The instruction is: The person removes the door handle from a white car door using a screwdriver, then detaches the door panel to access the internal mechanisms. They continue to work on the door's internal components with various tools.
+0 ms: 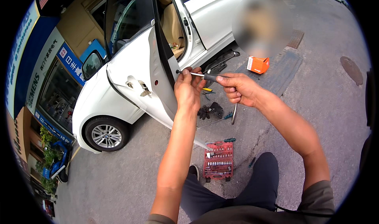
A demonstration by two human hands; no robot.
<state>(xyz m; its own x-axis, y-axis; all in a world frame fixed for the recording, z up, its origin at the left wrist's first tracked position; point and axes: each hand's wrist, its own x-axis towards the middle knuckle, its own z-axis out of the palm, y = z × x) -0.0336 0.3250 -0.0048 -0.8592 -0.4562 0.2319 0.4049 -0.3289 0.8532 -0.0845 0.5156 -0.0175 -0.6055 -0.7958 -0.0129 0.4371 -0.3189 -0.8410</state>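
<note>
white car (219, 12) w/ door (138, 58) open; paint could get scratched if r hand (241, 89) pushes off-axis & tip slips. r grip wrapped round handle of screwdriver-like tool (211, 78); l hand (187, 91) part curled at shaft, can't tell if pinching. tool spans btwn hands, tip nr door edge, contact unclear.

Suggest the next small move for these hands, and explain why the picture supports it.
Probably a slight turn of the dark-handled driver by the right hand: that hand grips the handle, the left hand steadies the metal shaft, and the tip appears to be at the edge of the open white front door.
</note>
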